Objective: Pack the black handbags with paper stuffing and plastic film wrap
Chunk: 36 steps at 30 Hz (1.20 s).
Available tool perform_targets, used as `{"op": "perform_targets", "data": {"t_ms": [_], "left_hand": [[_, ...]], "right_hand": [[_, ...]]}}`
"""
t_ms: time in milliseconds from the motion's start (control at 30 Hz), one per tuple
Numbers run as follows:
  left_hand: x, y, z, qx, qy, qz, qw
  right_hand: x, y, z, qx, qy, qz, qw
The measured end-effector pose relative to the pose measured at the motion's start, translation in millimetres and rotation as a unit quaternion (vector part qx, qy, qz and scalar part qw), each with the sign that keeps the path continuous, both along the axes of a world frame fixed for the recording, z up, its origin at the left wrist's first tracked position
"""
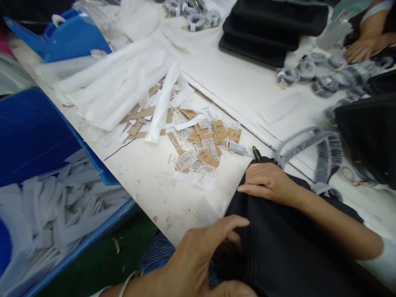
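Observation:
A black bag (287,243) lies at the table's near edge in front of me. My right hand (267,181) rests on its upper left corner, fingers curled over the fabric edge, beside a small gold zip pull (256,153). My left hand (201,260) is lower down at the bag's left side, fingers bent and pressing into the fabric. A pile of brown paper tags with strings (204,144) lies on the white table (148,177) just beyond my hands.
Long white paper sleeves (123,86) are heaped at the left. A blue bin (37,140) of white paper scraps stands beside the table. Stacked black bags (272,29) and wrapped straps (324,78) lie farther back. Another person's hand (361,47) works at the top right.

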<state>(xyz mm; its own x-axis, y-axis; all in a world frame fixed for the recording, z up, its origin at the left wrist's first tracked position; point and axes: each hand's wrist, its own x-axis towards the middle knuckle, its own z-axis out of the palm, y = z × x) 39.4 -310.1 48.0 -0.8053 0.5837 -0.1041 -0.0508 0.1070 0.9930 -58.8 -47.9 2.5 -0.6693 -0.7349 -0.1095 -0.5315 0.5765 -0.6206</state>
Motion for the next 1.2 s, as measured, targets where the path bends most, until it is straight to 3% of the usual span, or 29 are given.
{"op": "perform_targets", "data": {"t_ms": [200,400,500,567,733,800,900,1000,1067,1133,1200], "left_hand": [[-0.4,31.1,-3.2,-0.073,0.115,-0.05,0.989],[0.4,19.6,-10.3,-0.082,0.065,-0.07,0.992],[-9.1,17.5,-15.6,-0.097,0.081,-0.125,0.984],[-16.3,20.2,-19.1,-0.119,0.132,-0.15,0.973],[-31.2,30.0,-26.1,-0.123,0.306,-0.145,0.933],[-35.1,33.6,-30.7,-0.086,0.303,-0.183,0.931],[-35.3,38.6,-41.3,-0.065,0.205,-0.232,0.949],[-29.9,39.3,-52.9,-0.134,0.129,-0.2,0.962],[-26.5,36.3,-58.3,-0.173,0.115,-0.178,0.962],[-25.2,31.6,-60.8,-0.195,0.112,-0.167,0.96],[-25.7,27.4,-61.2,-0.201,0.109,-0.158,0.961]], "right_hand": [[7.9,-5.9,-18.6,0.025,0.062,-0.017,0.998],[11.0,-12.0,-29.5,0.053,0.153,0.018,0.987],[14.9,-13.5,-35.3,0.031,0.223,0.022,0.974],[17.9,-13.4,-38.3,0.01,0.26,0.014,0.965],[22.0,-13.5,-43.2,-0.043,0.303,0.008,0.952],[21.4,-16.2,-45.9,-0.059,0.312,0.005,0.948],[19.1,-20.2,-49.0,-0.077,0.32,-0.012,0.944],[21.5,-12.7,-41.3,-0.12,0.289,-0.002,0.95],[31.6,5.2,-25.2,-0.139,0.225,-0.016,0.964],[52.8,33.7,-2.0,-0.141,0.121,-0.076,0.98],[86.1,67.1,22.8,-0.14,-0.025,-0.175,0.974]]}}
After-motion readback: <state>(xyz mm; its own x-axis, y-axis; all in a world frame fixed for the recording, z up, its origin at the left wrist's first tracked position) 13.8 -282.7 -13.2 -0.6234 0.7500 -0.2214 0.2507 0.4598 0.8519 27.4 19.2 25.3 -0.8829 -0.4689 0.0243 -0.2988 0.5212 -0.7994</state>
